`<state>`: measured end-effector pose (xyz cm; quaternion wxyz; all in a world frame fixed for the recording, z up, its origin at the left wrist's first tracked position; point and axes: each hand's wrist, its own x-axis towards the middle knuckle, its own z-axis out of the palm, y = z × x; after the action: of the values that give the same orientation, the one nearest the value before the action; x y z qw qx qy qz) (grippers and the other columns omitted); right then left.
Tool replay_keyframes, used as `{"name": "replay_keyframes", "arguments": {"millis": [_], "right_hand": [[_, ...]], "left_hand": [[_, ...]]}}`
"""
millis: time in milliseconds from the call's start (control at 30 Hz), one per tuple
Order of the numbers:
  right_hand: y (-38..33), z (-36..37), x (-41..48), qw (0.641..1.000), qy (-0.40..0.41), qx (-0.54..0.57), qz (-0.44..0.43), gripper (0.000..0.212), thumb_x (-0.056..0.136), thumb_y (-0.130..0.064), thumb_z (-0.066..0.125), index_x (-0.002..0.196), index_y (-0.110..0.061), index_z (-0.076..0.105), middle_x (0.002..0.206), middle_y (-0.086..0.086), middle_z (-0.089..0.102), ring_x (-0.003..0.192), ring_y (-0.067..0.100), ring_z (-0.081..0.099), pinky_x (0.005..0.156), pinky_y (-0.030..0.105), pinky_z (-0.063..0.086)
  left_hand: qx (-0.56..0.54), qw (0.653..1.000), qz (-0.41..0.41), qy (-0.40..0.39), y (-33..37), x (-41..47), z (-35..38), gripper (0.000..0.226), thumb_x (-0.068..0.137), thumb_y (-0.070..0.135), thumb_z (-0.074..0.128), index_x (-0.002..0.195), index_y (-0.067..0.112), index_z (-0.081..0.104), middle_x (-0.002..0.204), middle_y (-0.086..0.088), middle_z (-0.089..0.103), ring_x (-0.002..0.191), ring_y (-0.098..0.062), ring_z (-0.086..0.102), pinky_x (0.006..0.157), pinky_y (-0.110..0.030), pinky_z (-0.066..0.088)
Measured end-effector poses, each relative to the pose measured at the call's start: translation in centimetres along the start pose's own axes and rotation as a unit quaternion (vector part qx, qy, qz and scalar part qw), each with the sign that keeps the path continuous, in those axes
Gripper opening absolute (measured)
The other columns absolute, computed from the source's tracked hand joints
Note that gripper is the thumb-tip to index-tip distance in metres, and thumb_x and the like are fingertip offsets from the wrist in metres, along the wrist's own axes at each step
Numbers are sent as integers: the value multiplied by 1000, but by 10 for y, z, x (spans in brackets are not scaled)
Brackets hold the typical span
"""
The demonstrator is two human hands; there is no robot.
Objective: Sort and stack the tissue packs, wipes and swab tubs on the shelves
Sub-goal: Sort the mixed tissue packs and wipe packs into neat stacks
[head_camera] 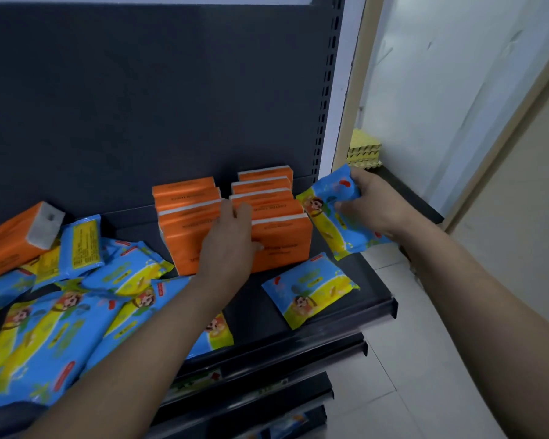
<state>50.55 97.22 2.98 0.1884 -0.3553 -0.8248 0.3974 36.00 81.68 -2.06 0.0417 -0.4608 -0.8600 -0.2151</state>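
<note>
Orange tissue packs stand on edge in two rows on the dark shelf (355, 280): a left row (184, 210) and a right row (276, 229). My left hand (232, 239) rests flat between the two rows, fingers on the tops of the packs. My right hand (371, 204) grips a blue and yellow wipes pack (327, 210), held tilted at the right end of the right row. Another wipes pack (308, 293) lies flat in front of the rows. A heap of wipes packs (61, 318) covers the left of the shelf, with one loose orange tissue pack (16, 239) on it.
The shelf's dark back panel (156, 106) rises behind the packs, with a slotted upright (325, 90) at its right. Lower shelves (251, 391) show below. To the right are a white wall, a pale tiled floor (425, 359) and a yellow stack (363, 150) behind the unit.
</note>
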Motion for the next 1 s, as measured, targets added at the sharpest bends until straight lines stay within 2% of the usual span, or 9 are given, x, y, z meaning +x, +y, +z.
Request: {"name": "replay_keyframes", "arguments": {"millis": [67, 200, 333, 467, 567, 633, 800, 900, 1000], "right_hand": [[1, 0, 4, 1000, -6, -17, 15, 42, 86, -10, 60, 126, -10, 46, 113, 13, 60, 87, 25, 62, 70, 39, 54], [-2, -1, 9, 998, 4, -53, 16, 28, 86, -17, 61, 110, -9, 49, 102, 14, 61, 86, 27, 61, 79, 43, 53], [-1, -4, 9, 998, 2, -61, -1, 22, 86, -17, 60, 105, -13, 49, 100, 9, 62, 89, 26, 63, 79, 41, 53], [3, -8, 8, 998, -6, -62, -17, 22, 83, -17, 62, 101, -19, 49, 100, 7, 64, 89, 26, 64, 84, 47, 54], [5, -9, 6, 997, -5, -72, -22, 23, 81, -22, 63, 100, -21, 50, 99, 5, 64, 89, 26, 64, 86, 51, 52], [5, -9, 4, 997, -7, -74, -26, 24, 80, -23, 64, 100, -21, 51, 99, 5, 64, 89, 26, 64, 86, 51, 52], [4, -13, -3, 998, -17, -47, -29, 24, 80, -19, 66, 101, -16, 56, 99, 7, 67, 88, 27, 66, 84, 51, 54], [1, -17, -7, 999, -21, -28, -35, 22, 80, -18, 67, 100, -18, 59, 99, 6, 68, 85, 25, 67, 83, 47, 55], [-9, -19, -9, 998, -25, 0, -49, 21, 80, -15, 67, 99, -19, 61, 99, 9, 68, 83, 27, 67, 79, 43, 55]], "left_hand": [[20, 1000, 0, 8, 3, -3, -3, 34, 82, 26, 68, 101, 11, 45, 109, -10, 48, 90, -27, 53, 64, -32, 37], [-2, 999, 11, -53, 14, -8, -8, 26, 84, 34, 65, 77, 11, 54, 79, -1, 56, 79, -22, 58, 61, -31, 39], [-28, 998, 3, -58, 21, -10, -6, 26, 85, 28, 64, 103, 10, 59, 102, -5, 63, 93, -23, 60, 77, -36, 49], [-46, 989, -8, -141, 26, -14, 5, 29, 80, 38, 69, 90, 11, 62, 88, -4, 66, 82, -21, 62, 67, -34, 49], [-31, 966, -28, -256, 28, -17, 23, 53, 68, 56, 72, 94, 11, 60, 94, -2, 61, 84, -19, 58, 67, -35, 47], [-15, 961, -20, -277, 29, -19, 34, 58, 63, 62, 72, 93, 15, 54, 96, 0, 52, 88, -17, 49, 66, -30, 40], [-42, 962, -44, -264, 34, -17, 43, 60, 58, 52, 81, 96, 13, 54, 106, -4, 54, 98, -22, 52, 72, -32, 43], [-93, 963, -51, -247, 37, -18, 34, 46, 65, 37, 82, 92, 8, 57, 98, -5, 59, 88, -19, 56, 65, -30, 43], [-96, 969, -24, -226, 40, -22, 12, 31, 71, 28, 78, 84, 10, 55, 79, 0, 54, 71, -17, 50, 52, -27, 32]]}}
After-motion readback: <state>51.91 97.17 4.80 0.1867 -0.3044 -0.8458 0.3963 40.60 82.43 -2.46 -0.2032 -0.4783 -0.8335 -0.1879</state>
